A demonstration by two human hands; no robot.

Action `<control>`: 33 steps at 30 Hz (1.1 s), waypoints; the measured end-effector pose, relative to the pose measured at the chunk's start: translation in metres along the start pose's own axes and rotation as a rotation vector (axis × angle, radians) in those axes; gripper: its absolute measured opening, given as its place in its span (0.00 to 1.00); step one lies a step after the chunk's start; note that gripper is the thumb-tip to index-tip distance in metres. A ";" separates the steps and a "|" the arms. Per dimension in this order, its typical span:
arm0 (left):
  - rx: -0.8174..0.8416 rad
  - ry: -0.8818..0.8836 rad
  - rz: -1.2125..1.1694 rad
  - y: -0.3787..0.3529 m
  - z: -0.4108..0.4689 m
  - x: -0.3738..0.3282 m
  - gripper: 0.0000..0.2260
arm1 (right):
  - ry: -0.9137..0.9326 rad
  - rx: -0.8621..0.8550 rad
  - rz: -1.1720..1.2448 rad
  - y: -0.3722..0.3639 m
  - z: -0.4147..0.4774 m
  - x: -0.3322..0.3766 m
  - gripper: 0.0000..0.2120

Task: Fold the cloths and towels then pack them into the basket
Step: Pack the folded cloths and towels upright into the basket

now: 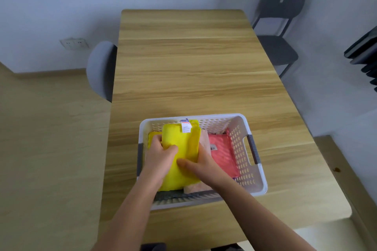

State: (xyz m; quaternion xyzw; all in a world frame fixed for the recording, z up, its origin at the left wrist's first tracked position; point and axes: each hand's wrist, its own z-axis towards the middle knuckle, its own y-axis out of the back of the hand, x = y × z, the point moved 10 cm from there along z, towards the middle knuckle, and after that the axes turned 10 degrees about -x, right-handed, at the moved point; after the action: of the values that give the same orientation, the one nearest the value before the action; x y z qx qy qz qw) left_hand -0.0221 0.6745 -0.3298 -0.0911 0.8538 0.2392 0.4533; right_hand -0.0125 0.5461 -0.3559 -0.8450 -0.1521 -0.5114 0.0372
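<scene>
A white perforated basket (242,149) with grey handles stands near the front edge of the wooden table. A folded yellow cloth (183,140) with a white label lies in its left half, over another yellow cloth (152,135). My left hand (161,156) grips the cloth's left edge with the thumb on top. My right hand (201,164) holds its right edge, thumb lying across the cloth. A folded beige towel (204,138) sits beside it, and a folded red cloth (223,151) fills the right half.
The wooden table (193,67) stretches away beyond the basket. A grey chair (101,69) stands at its left side and a black chair (279,32) at the far right. Dark stacked items (365,55) sit at the right edge.
</scene>
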 end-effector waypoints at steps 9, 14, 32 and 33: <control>0.376 0.176 -0.308 -0.073 -0.011 -0.017 0.10 | -0.138 -0.207 0.012 0.090 -0.024 -0.022 0.13; 0.340 0.148 -0.162 -0.120 0.008 -0.009 0.14 | 0.034 -0.520 -0.515 0.128 -0.042 0.003 0.28; 0.167 -0.484 0.760 -0.165 0.034 -0.018 0.15 | -0.066 -0.262 -1.410 0.103 -0.002 -0.016 0.28; 0.169 -0.503 0.768 -0.166 0.032 -0.017 0.15 | -0.067 -0.229 -1.448 0.101 0.000 -0.016 0.27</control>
State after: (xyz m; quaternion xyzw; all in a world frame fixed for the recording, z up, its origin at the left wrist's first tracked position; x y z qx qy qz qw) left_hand 0.0731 0.5449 -0.3848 0.3297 0.7057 0.3341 0.5308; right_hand 0.0101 0.4461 -0.3607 -0.5466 -0.6190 -0.3946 -0.4030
